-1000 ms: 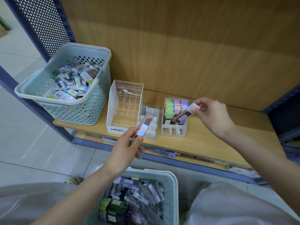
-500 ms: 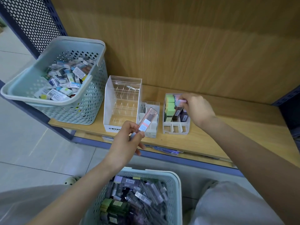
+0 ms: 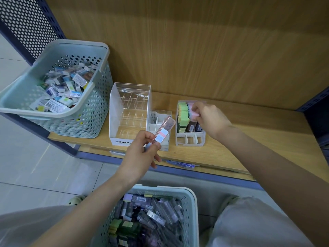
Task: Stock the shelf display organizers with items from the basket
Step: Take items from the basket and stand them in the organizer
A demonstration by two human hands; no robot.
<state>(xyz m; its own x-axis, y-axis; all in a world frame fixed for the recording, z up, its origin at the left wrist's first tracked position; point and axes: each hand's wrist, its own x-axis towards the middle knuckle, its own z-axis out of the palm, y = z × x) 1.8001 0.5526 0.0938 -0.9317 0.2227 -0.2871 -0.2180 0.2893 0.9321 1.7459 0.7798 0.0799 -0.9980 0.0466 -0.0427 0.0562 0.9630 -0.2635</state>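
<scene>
Above shelf, left hand pinching tilted case, right hand pinching pink item

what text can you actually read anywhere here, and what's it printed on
"MONO": on the white front strip of the tall clear organizer; smaller print below it is unreadable.
Label on the pink case in the left hand: blurred.
Labels and barcodes on items in the shelf basket and the near basket: too small to read.

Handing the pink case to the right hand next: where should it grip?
Probably the free upper end of the pink case, pinched across its flat faces from the upper right: the left hand holds the lower end, and it tilts up rightward.
</scene>
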